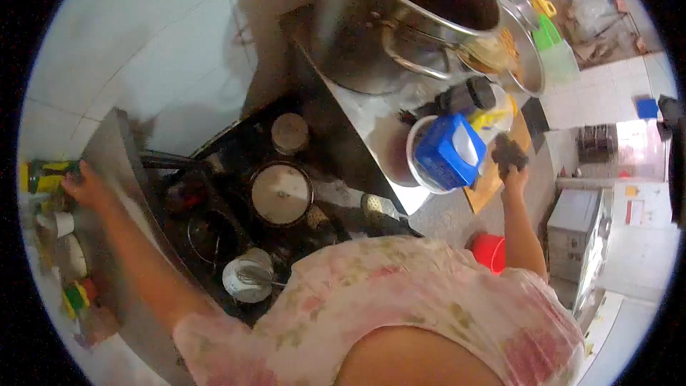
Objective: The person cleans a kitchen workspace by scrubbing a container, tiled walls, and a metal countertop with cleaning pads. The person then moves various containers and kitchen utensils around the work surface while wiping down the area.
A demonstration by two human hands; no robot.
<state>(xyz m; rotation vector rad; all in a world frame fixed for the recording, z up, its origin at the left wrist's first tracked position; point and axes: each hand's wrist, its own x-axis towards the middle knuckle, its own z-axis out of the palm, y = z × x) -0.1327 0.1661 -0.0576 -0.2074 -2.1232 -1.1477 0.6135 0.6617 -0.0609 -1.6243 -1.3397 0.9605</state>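
At the far left, my left hand [84, 184] is closed on the end of a green and yellow bottle [51, 176], which lies sideways in the view. Other small containers and packets [77, 297] crowd the surface just below it. Over on the right, my right hand [516, 180] grips a dark, rough scrubber [509, 154], with its fingers partly hidden by it. A wooden board [483, 187] shows beside that hand, and a blue box [450, 151] with a white top sits in a white tub [413, 149] to its left.
A big steel pot [350, 36] stands on the counter. The black stove [236, 189] carries a round lid [281, 194] and a container [246, 279] with a whisk in it. A red bucket [489, 251] is below the counter. A steel basin [530, 57] sits behind.
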